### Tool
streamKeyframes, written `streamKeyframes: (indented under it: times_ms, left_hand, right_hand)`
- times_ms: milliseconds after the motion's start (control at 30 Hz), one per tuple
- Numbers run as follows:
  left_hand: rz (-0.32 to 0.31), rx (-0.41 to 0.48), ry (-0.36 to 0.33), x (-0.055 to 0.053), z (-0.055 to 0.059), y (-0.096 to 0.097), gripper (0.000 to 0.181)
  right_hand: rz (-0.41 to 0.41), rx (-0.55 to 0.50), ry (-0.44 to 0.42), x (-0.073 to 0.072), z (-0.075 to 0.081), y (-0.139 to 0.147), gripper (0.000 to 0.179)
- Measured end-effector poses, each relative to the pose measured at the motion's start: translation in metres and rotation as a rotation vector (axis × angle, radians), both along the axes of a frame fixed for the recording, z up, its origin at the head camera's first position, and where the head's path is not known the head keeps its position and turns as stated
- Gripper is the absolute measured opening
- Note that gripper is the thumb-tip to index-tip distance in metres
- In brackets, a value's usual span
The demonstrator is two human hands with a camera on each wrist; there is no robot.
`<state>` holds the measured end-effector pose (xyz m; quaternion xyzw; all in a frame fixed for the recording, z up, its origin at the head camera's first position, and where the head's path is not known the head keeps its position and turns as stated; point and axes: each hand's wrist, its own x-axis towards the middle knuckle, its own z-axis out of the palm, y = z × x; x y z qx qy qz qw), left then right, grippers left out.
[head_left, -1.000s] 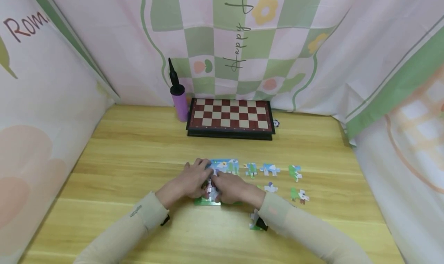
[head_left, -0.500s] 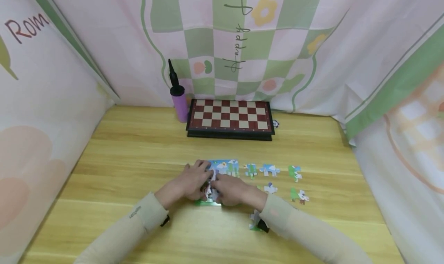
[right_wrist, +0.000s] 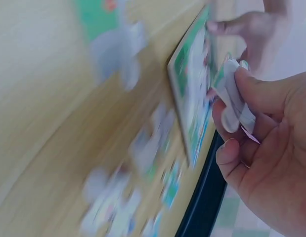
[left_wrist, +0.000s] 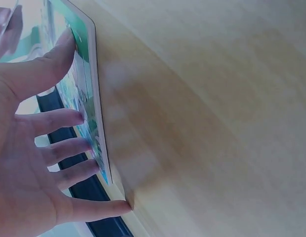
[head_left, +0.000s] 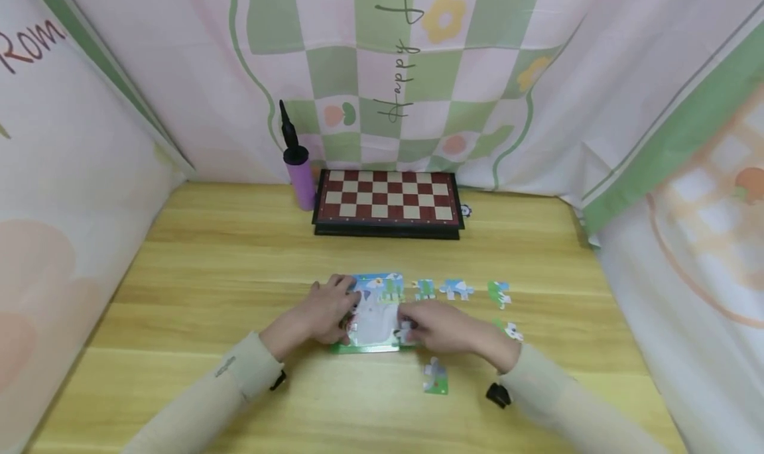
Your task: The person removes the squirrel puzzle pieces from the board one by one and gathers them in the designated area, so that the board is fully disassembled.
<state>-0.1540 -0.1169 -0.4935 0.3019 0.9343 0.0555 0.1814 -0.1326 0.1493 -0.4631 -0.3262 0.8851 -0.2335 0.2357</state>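
Note:
My left hand rests along the left side of a puzzle tray. In the left wrist view its straight thumb and fingers touch the tray's edge, with the little finger on the table. The tray has a blue picture strip at the back, a green front edge and a pale middle. Over its right edge my right hand pinches a white-grey jigsaw piece between thumb and fingers; the piece looks layered, perhaps two together. A grey-and-green jigsaw piece lies in front of that hand.
More loose pieces lie to the right, including a blue-topped piece, a green-and-white piece and a white animal piece partly behind the right wrist. A folded chessboard and a purple hand pump stand at the back by the curtain.
The right hand has moved from the tray's middle to its right edge with the jigsaw piece, uncovering the pale middle. The left hand stays at the tray. The head view has shifted slightly.

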Motion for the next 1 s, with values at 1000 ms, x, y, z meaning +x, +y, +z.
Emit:
streamKeyframes:
  times_ms: [1000]
  left_hand:
    - [0.002,0.009,0.011,0.002,-0.001,-0.001,0.087]
  right_hand:
    - [0.027,0.101,-0.191,0.031,-0.010,0.086,0.023]
